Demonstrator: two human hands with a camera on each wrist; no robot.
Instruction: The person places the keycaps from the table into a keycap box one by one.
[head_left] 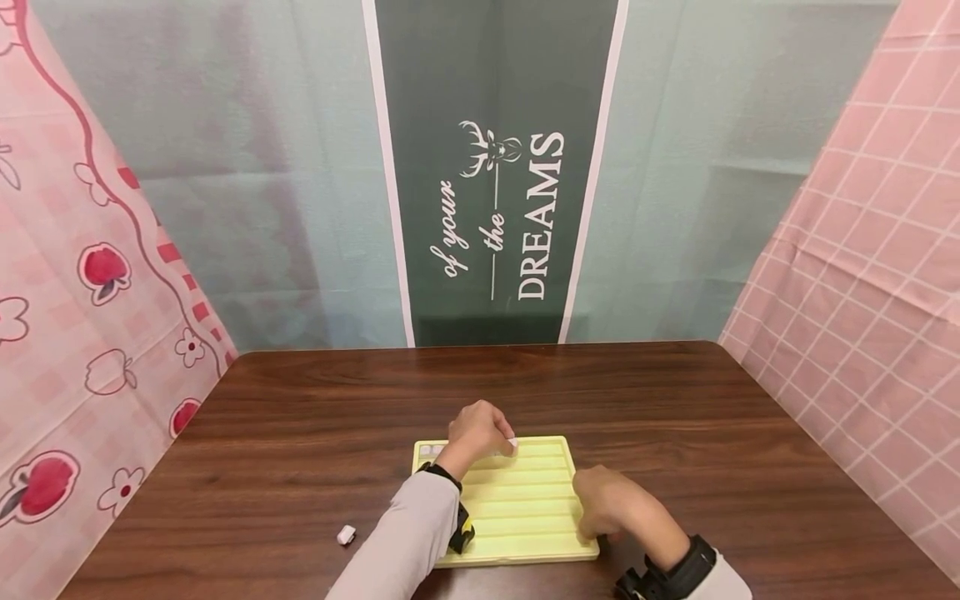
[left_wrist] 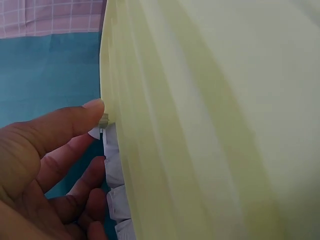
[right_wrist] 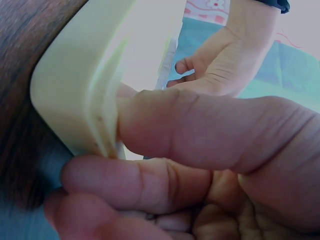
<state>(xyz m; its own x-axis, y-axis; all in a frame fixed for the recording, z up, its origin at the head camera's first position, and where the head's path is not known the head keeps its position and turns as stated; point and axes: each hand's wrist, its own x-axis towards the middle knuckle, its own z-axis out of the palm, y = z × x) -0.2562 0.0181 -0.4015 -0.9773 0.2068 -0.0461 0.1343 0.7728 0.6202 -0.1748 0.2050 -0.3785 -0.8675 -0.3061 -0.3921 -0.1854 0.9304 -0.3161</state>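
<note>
A pale yellow tray (head_left: 525, 527) with long parallel ridges lies on the table. Over its far edge, my left hand (head_left: 477, 432) pinches a small white keycap (left_wrist: 95, 133) between thumb and index finger; its other fingers curl loosely beneath. The pinched keycap is at the end of a row of white keycaps (left_wrist: 115, 167) along that edge, partly covered by the hand in the head view. My right hand (head_left: 609, 503) holds the tray's right side. In the right wrist view, the thumb (right_wrist: 170, 127) lies over the rim, with bent fingers against the outer wall.
One loose white piece (head_left: 346, 535) with a dark underside lies on the brown wooden table (head_left: 285, 450), left of the tray. A grey-green printed cloth (head_left: 487, 75) hangs behind the table, and pink patterned cloths hang at both sides.
</note>
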